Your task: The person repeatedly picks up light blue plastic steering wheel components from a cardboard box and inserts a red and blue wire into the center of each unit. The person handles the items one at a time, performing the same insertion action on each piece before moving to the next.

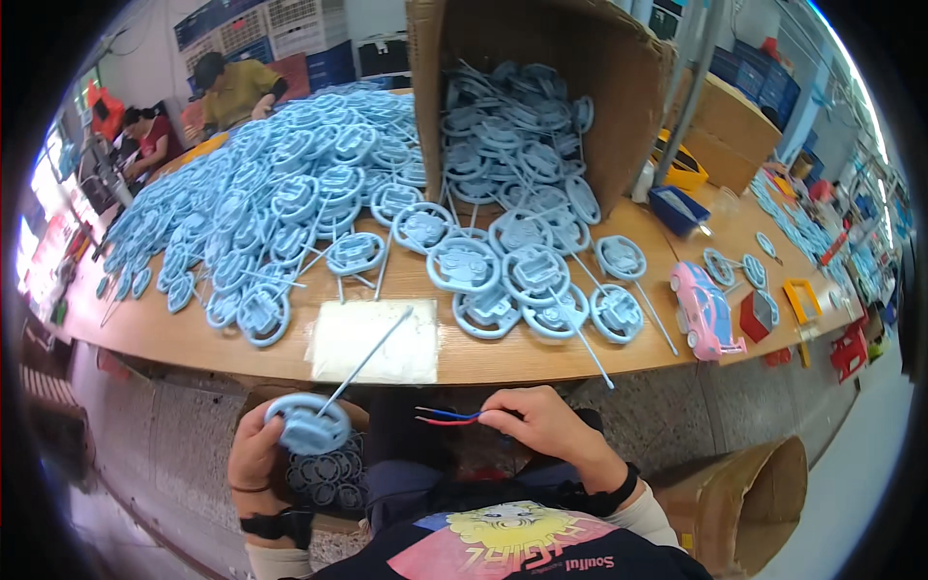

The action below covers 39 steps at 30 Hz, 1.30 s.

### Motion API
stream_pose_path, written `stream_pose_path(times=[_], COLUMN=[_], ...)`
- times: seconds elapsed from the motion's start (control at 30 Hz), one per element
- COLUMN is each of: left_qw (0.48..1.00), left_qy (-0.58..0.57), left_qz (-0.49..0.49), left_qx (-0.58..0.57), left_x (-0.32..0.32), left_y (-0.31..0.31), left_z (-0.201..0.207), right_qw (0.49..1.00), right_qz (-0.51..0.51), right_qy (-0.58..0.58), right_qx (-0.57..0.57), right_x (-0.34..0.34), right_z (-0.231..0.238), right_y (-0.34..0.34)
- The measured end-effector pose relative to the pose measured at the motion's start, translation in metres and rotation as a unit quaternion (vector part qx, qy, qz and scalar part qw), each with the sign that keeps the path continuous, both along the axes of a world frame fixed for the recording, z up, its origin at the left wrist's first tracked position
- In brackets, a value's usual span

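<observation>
Wheel (314, 437) rim-held, left hand (254, 452) – wires (454, 416) jutting leftward, right hand (541, 422)

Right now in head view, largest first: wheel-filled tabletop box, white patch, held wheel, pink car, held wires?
Tabletop box
White patch
Held wheel and pink car: too alike to rank; wheel looks nearer
Held wires

Near left wheel part (311, 435): light-blue plastic, smooth, low sheen. Piled wheels (300, 164) on the far side look like the same plastic. Wires (456, 421), near centre: red and blue plastic sleeving, tips look like bare metal. Table (541, 365): wood-look top, smooth, slightly glossy. White sheet (372, 343) on it: paper or film, can't tell. Far carton (604, 116): matt brown cardboard, torn rough edge. Toy car (698, 304), right: glossy pink plastic. Floor (730, 401): speckled, stone-like. Shirt (387, 563): matt dark cloth.
</observation>
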<state>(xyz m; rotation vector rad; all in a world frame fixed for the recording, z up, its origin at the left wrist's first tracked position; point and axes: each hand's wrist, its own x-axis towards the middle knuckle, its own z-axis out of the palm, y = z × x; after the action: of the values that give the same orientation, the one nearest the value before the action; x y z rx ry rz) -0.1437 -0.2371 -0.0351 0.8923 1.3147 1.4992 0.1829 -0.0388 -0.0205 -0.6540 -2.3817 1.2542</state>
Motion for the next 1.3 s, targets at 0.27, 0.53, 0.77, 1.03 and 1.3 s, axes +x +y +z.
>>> stream_pose_path(times=[0.27,0.53,0.77,1.03,1.3], left_qw=[0.967,0.781,0.774,0.722,0.71], left_qy=[0.207,0.617,0.607,0.633,0.583], left_qz=[0.141,0.091,0.079,0.203,0.155], left_qx=[-0.052,-0.039,-0.164,0.194,0.363], left_x=[-0.016,-0.017,-0.028,0.025,0.15], left_y=[0.021,0.341,0.392,0.297,0.188], left_z=[0.018,0.004,-0.009,0.098,0.046], right_qw=[0.994,0.99,0.989,0.981,0.901], right_qz=[-0.026,-0.072,-0.093,-0.122,-0.2], right_qy=[0.015,0.051,0.024,0.095,0.266], right_qx=[-0.103,-0.114,-0.112,-0.116,-0.278], right_x=[0.006,0.025,0.041,0.029,0.005], right_z=[-0.013,-0.021,-0.027,-0.031,0.017], right_y=[-0.001,-0.005,-0.002,0.015,0.023])
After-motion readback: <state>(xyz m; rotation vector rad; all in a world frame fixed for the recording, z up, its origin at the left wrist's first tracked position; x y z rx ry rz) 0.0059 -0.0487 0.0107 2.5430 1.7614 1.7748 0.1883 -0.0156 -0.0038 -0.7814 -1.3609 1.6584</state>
